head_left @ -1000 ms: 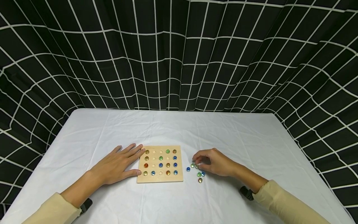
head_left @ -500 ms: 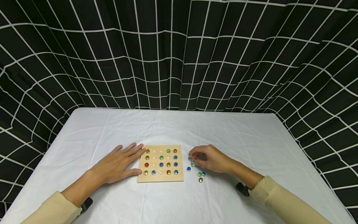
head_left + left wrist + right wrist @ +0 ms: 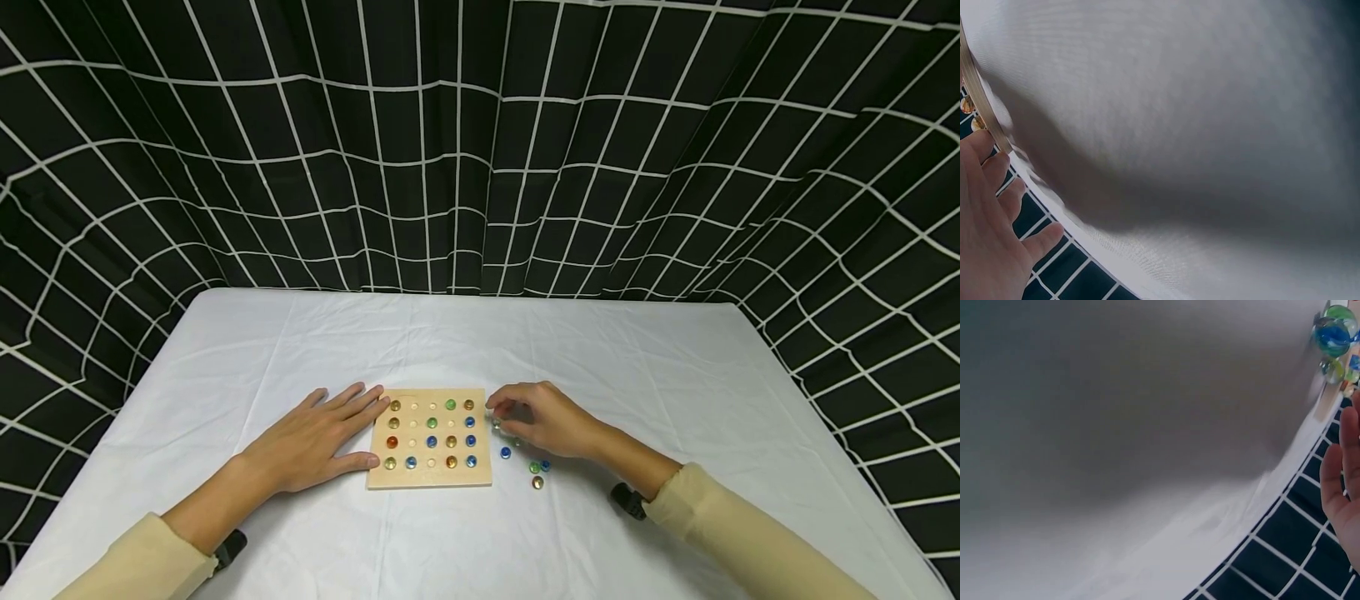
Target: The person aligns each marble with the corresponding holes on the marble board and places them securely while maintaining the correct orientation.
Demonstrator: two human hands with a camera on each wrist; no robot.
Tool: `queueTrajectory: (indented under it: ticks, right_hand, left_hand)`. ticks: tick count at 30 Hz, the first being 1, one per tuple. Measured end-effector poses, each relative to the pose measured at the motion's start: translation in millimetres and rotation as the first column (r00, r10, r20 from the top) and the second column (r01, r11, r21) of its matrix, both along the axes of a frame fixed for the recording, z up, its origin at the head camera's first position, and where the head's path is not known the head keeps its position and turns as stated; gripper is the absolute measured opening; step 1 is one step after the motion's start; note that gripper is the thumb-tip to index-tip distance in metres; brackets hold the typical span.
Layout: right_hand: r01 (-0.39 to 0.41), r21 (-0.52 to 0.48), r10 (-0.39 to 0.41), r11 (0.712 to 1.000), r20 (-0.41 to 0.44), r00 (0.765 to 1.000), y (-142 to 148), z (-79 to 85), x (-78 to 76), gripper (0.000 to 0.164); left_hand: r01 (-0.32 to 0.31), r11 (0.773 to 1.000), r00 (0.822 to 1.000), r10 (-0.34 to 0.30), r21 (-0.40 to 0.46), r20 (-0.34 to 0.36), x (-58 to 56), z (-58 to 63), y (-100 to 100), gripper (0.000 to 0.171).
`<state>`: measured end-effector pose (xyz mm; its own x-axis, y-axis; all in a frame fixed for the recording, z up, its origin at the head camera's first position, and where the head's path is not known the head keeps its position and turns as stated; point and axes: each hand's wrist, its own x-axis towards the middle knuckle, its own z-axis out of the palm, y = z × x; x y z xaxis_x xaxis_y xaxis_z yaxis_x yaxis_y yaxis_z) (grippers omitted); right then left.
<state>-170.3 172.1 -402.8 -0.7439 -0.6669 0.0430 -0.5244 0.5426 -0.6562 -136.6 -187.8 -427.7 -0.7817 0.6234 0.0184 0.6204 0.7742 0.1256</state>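
Observation:
A square wooden board (image 3: 422, 482) with rows of round hollows lies on the white cloth in the head view. Glass marbles in amber, green, blue and red fill many hollows; others are bare. My left hand (image 3: 311, 442) lies spread, its fingertips and thumb at the board's left edge. Just off the board's right edge, my right hand (image 3: 543, 419) pinches a clear marble (image 3: 497, 423) between thumb and fingers. Below that hand lie a blue marble (image 3: 506, 452), a green marble (image 3: 534, 467) beside another blue one, and an amber marble (image 3: 537, 482).
The white tablecloth (image 3: 600, 350) spreads around the board and both arms. A black curtain with a white grid (image 3: 420, 167) hangs behind and at both sides. Dark wrist devices sit under both forearms, such as the right one (image 3: 627, 501).
My right hand has moved left and away from me, from the loose marbles toward the board's right edge, carrying the clear marble. My left hand stays where it was.

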Motion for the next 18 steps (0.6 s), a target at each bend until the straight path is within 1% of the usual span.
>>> queueTrajectory:
  ticks: [7,12,18]
  right_hand:
    - [-0.001,-0.013,0.000,1.000,-0.042,0.999,-19,1.0,-1.9,0.025]
    - [-0.001,-0.001,0.001,1.000,-0.063,0.998,-33,1.1,-1.9,0.024]
    - [-0.002,0.052,0.007,0.999,-0.098,0.995,-47,1.6,0.2,0.024]
  left_hand:
    - [0.004,1.000,1.000,-0.004,0.000,0.004,-1.1,0.2,0,0.079]
    - [0.007,1.000,1.000,-0.007,0.006,0.006,-1.6,-0.1,0,0.079]
    - [0.008,1.000,1.000,-0.008,0.010,0.002,-1.1,-0.1,-1,0.078]
